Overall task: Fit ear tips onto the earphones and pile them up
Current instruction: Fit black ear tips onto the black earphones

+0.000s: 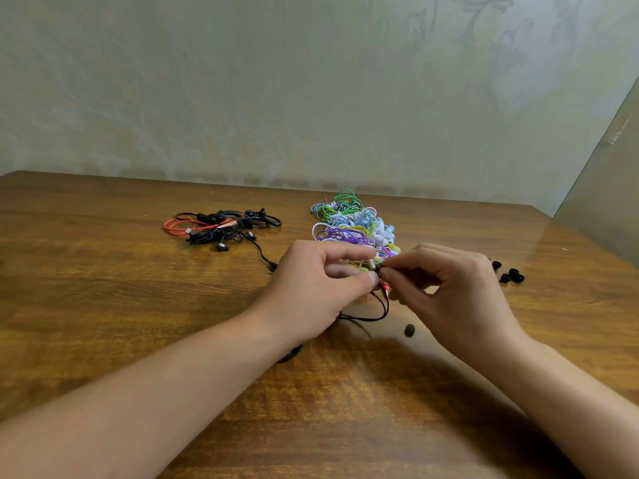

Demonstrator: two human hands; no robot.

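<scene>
My left hand (320,286) and my right hand (449,292) meet above the middle of the wooden table (103,305). Between their fingertips sits a small black earbud (379,269); my left thumb and fingers pinch it, and my right fingertips pinch a black ear tip against it. The earphone's black cable (375,314) loops down below the hands and runs under my left wrist. One loose black ear tip (409,330) lies on the table under my right hand. Several more black ear tips (511,274) lie to the right.
A pile of black and red earphones (221,226) lies at the back left. A heap of coloured earphones (352,224), green, white, blue, purple and yellow, lies just behind my hands. A wall runs along the table's far edge and right side.
</scene>
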